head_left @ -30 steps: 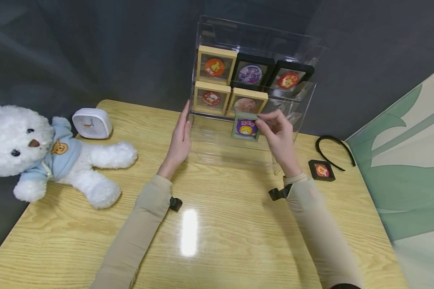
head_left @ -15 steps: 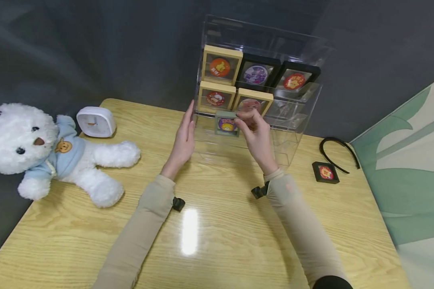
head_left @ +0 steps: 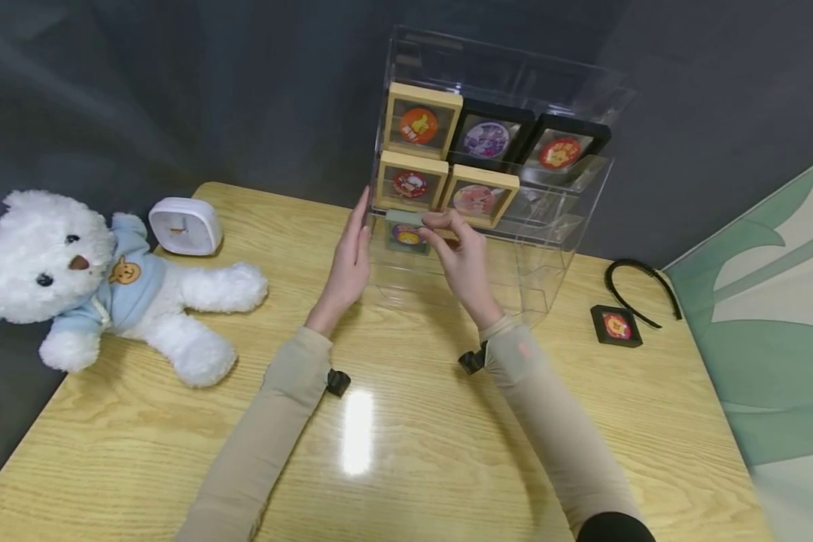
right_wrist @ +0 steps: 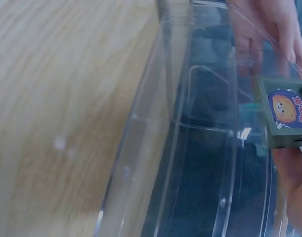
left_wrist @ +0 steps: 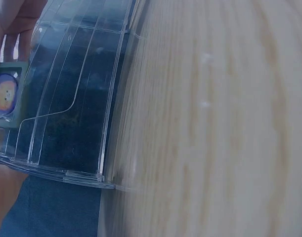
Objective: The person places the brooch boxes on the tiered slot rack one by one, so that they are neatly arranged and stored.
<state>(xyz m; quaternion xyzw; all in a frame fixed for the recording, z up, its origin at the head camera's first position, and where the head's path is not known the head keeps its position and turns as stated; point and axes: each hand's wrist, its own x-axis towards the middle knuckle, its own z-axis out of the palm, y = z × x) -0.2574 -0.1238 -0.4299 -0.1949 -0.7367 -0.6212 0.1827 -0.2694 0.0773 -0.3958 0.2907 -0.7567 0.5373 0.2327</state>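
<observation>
We worked at a wooden desk [head_left: 406,452], and on it stood a clear acrylic display case [head_left: 549,248] with stepped shelves, already carrying five framed badges [head_left: 477,197] on its upper two rows. Our left hand [head_left: 348,263] lay flat and open against the left wall of the case, with straight fingers, so it steadied the case and held nothing. Our right hand [head_left: 462,260] pinched a small grey-green frame [head_left: 403,232] with a lion badge, thumb and fingers closed on its right edge. The frame stood at the left end of the lowest row, just under the beige frames, and it lay to the left of the right hand, between both hands; from the right wrist view [right_wrist: 284,112] we could not tell whether it already rested on the shelf. We judged that the frame could tip forward or slide down the smooth step if the pinch opened before it sat properly. Also, the fingers could knock the beige frame above, because it was very near. A white teddy bear [head_left: 102,286] lay well apart on the left.
</observation>
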